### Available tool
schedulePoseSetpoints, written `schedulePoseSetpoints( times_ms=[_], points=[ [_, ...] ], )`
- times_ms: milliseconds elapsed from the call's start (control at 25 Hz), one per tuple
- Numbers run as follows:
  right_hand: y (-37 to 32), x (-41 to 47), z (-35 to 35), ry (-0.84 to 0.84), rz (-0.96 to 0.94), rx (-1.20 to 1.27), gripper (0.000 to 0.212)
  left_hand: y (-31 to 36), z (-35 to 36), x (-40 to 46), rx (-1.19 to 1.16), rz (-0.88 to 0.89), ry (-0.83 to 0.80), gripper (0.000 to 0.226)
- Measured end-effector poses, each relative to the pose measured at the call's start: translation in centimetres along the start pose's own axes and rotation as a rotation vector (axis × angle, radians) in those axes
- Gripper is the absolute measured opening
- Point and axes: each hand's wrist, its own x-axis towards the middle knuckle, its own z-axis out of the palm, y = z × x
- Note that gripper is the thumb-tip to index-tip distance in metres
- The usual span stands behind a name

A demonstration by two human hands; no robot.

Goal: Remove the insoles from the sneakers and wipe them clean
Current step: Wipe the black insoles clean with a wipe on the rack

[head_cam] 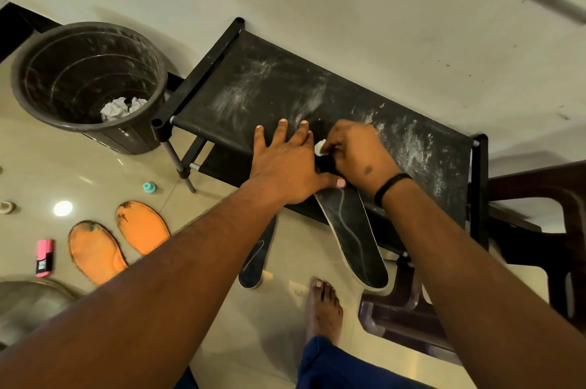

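A black insole [352, 230] with a white rim lies across the front edge of the dusty black shoe rack [253, 84], its heel end hanging off toward me. My left hand [285, 163] lies flat with spread fingers, pressing on the insole's toe end. My right hand [355, 154] pinches a small white wad of tissue [319, 147] against the insole. A second dark insole [258, 257] hangs below the rack's edge, partly hidden by my left arm. Two orange insoles [119, 238] lie on the floor at left.
A dark bin [38, 77] holding crumpled white paper stands left of the rack. A pink marker [44, 257], a teal cap [149, 187] and a metal bowl [25, 303] are on the tiled floor. A brown plastic chair [539, 249] stands at right. My bare foot [325, 306] is below the rack.
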Motion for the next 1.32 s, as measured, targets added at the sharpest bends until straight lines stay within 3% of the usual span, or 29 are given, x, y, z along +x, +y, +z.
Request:
schedulePoseSetpoints(
  times_ms=[160, 320, 440, 560, 760, 880, 1120, 1200, 1320],
  points=[
    [0.3, -3.2, -1.5, -0.069, 0.069, 0.068, 0.029, 0.1, 0.2, -0.2, 0.021, 0.000, -0.044, 0.131],
    [0.7, -0.4, -0.3, 0.037, 0.203, -0.024, 0.024, 0.1, 0.2, -0.1, 0.031, 0.002, -0.039, 0.132],
    [-0.5, 0.8, 0.8, 0.079, 0.164, 0.028, 0.020, 0.2, 0.0, -0.2, 0.020, 0.002, -0.044, 0.129],
    [-1.5, -0.1, 0.5, 0.053, 0.069, 0.076, 0.012, 0.2, -0.2, -0.2, 0.010, 0.005, -0.045, 0.127],
    [-0.7, -2.1, -2.2, -0.061, 0.123, 0.149, 0.007, 0.1, 0.0, -0.2, 0.022, -0.001, -0.036, 0.130],
    [-0.8, -2.5, -2.0, 0.001, 0.119, 0.191, 0.020, 0.1, 0.2, 0.0, 0.017, -0.002, -0.039, 0.130],
    [-0.6, 0.4, 0.4, 0.211, 0.205, 0.209, 0.023, 0.1, 0.2, -0.1, 0.027, 0.004, -0.030, 0.129],
    [-0.7, 0.1, -0.2, 0.182, 0.198, 0.221, 0.022, 0.1, 0.2, -0.1, 0.034, 0.003, -0.028, 0.128],
    [-0.5, -1.6, -2.5, -0.024, 0.174, 0.185, 0.021, 0.1, 0.2, 0.0, 0.027, 0.003, -0.035, 0.129]
  ],
)
